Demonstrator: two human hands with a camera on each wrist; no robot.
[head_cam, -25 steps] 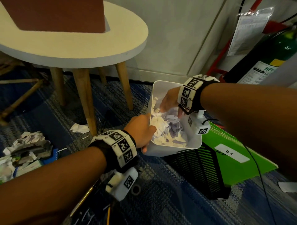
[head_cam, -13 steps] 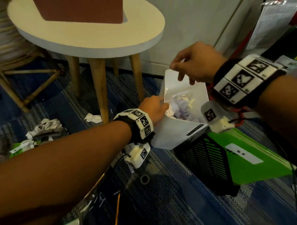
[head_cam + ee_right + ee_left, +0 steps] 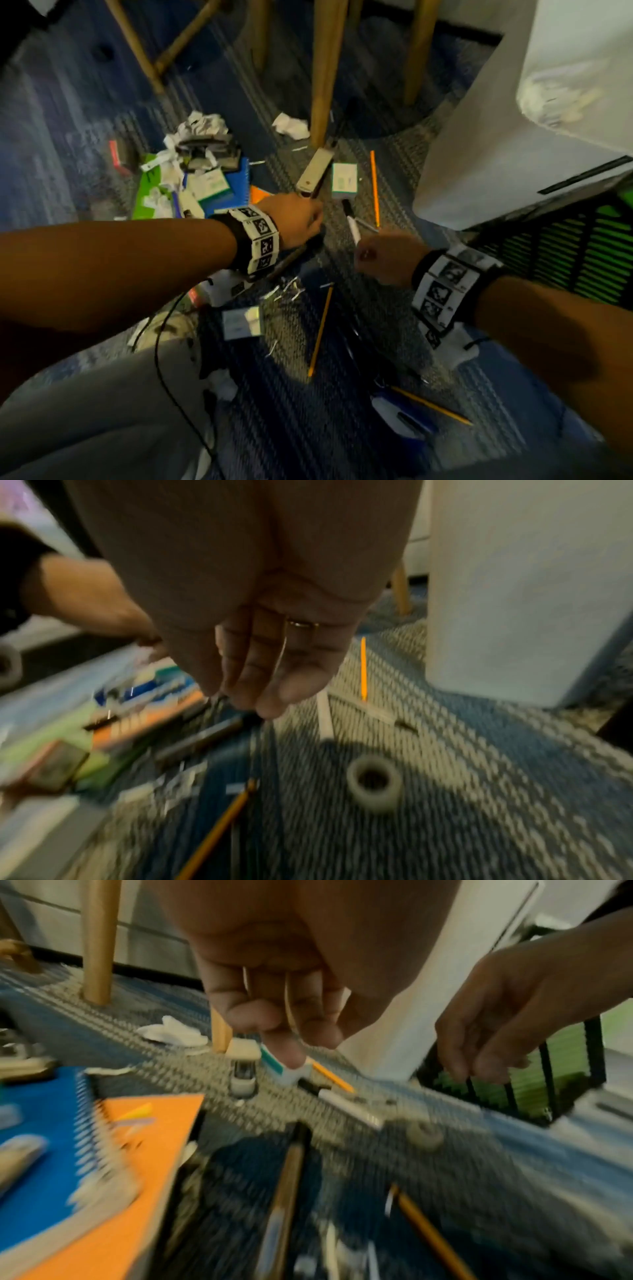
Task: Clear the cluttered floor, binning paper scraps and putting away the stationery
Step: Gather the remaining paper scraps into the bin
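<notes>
Held the left hand [image 3: 301,219] and the right hand [image 3: 383,257] low over the floor, both left of the white bin [image 3: 513,137], fingers loose and pointing down, gripping nothing. Placed the right hand nearer the bin, the left hand farther off.

Saw a marker [image 3: 352,226] lying between the two hands, close under the right hand but not plainly touched. Noted an orange pencil [image 3: 374,188] just left of the bin, then a small box [image 3: 344,180] and a stapler [image 3: 313,171] further left, by a table leg [image 3: 323,68]. Found a tape roll [image 3: 373,785] on the floor not far from the bin's foot, and a yellow pencil [image 3: 320,335] further from the bin, toward the person. Found a black mesh basket [image 3: 548,253] right against the bin's near side.

Counted paper not yet binned: a crumpled pile [image 3: 202,130] well left of the bin, heaped beside a blue notebook [image 3: 236,185], and one scrap [image 3: 291,125] by the table leg. Made out something pale inside the bin, too blurred to name.

Judged the step in hand to be a reach for the next item, most likely the marker, with the task well short of done. Expected the next move to need a pinch along the marker's barrel, a lift clear of the pencil, then a short carry, probably to the basket.
</notes>
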